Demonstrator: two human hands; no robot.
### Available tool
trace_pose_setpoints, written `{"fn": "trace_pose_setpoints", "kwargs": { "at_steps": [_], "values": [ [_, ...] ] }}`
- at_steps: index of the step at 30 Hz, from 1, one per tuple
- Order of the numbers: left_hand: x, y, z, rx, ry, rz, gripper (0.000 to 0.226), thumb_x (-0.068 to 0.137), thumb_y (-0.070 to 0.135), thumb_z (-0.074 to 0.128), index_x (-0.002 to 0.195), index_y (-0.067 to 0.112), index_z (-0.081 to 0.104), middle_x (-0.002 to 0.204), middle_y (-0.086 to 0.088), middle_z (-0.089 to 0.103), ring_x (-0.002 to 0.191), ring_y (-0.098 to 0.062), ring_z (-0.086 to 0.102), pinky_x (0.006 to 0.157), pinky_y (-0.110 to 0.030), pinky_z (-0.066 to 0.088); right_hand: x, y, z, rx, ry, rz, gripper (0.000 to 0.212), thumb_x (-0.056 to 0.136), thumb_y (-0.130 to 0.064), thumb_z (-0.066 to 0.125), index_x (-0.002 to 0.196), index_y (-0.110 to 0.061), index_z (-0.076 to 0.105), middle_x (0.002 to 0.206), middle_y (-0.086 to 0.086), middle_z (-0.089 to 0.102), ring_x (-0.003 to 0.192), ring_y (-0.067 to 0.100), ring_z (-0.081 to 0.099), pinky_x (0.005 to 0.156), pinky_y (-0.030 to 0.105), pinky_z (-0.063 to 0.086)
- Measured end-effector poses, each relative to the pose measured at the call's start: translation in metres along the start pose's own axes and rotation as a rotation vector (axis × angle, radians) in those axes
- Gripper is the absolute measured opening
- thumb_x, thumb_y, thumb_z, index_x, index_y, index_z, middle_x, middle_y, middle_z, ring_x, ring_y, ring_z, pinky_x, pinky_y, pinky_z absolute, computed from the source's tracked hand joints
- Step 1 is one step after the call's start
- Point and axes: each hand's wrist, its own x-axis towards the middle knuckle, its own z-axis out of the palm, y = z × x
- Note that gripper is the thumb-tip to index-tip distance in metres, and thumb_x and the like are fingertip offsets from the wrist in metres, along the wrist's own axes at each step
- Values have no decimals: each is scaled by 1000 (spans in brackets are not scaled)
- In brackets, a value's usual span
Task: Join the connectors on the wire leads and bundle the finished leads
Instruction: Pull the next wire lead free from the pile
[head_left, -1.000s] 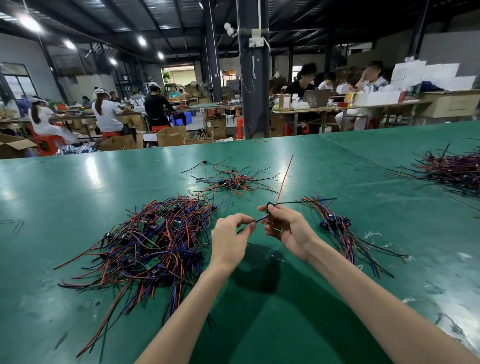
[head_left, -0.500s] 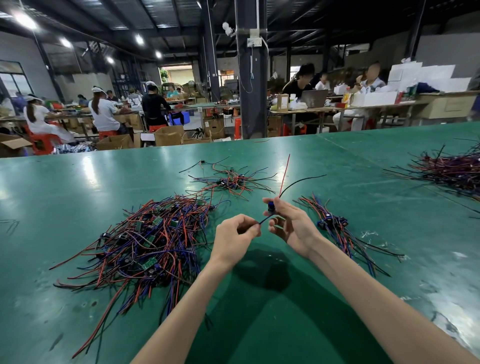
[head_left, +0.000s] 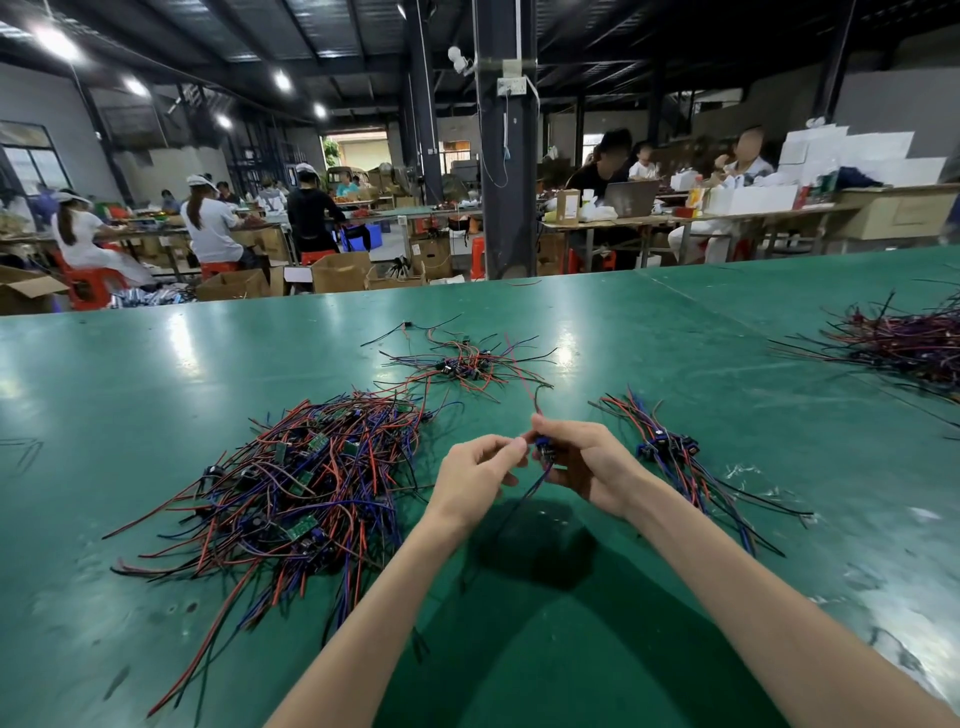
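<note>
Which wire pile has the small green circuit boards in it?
The big tangle left of the left hand: green boards show among its wires. The small far pile, the bundle by the right hand and the far-right heap show none.

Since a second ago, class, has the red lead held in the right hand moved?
Yes. The red lead swung left; its tip was right of the far small pile, now over it.

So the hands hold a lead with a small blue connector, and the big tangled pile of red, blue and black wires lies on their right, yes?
No: the head view shows the big tangled pile of wires lying left of the left hand and right hand; they do hold the lead.
</note>
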Motion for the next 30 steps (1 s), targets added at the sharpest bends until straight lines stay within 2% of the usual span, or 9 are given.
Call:
{"fn": "trace_pose_setpoints", "kwargs": {
  "at_steps": [4,7,12,17,20,23,25,30],
  "values": [
    [0,4,-1,-182,40,-66,23,94,22,56,78,22,72,65,10,66,58,-3,56,60,-22,41,-5,3,8,-139,-126,40,22,67,-34,73,76,-14,77,71,-2,68,53,6,51,46,18,41],
    [0,4,-2,-174,36,-63,29,94,25,55,72,23,74,60,9,65,54,-2,53,58,-19,39,-6,6,9,-169,-185,46,14,72,-27,72,76,-15,78,72,-1,69,49,6,48,44,17,40],
    [3,1,-8,-207,23,-121,24,89,26,63,70,19,75,60,5,66,50,-4,53,56,-16,40,-6,8,9,-232,-174,24,16,86,-13,66,73,-12,77,75,4,71,53,7,57,41,18,40],
    [7,-7,-9,-170,31,-102,14,85,16,68,71,15,72,59,3,66,53,-3,54,53,-14,38,-9,12,15,-282,-143,7,15,89,-6,60,80,-5,73,73,6,71,52,9,57,35,17,39],
    [8,-11,-7,-157,107,-23,16,83,15,70,67,10,72,55,6,64,52,0,54,51,-11,39,-8,14,19,-276,-73,-12,18,86,-5,62,71,-6,72,67,8,69,45,12,52,32,17,35],
    [11,-14,-6,-171,215,26,17,80,14,73,63,10,72,55,2,64,54,-6,52,52,-14,41,-7,14,23,-297,-42,-30,24,83,-7,64,60,-9,72,64,11,68,42,13,50,31,15,32],
    [15,-16,-10,-193,303,15,15,79,15,75,64,15,71,58,2,64,54,-8,49,53,-17,43,-8,14,25,-321,-57,-34,28,81,-11,68,54,-9,71,66,15,67,42,15,49,32,15,30],
    [25,-21,-26,-252,447,-12,10,80,15,75,71,14,70,57,10,63,48,2,51,52,-15,47,-12,15,30,-335,-135,-50,29,81,-12,68,52,-10,71,62,7,70,41,10,52,32,15,30]
  ]
}}
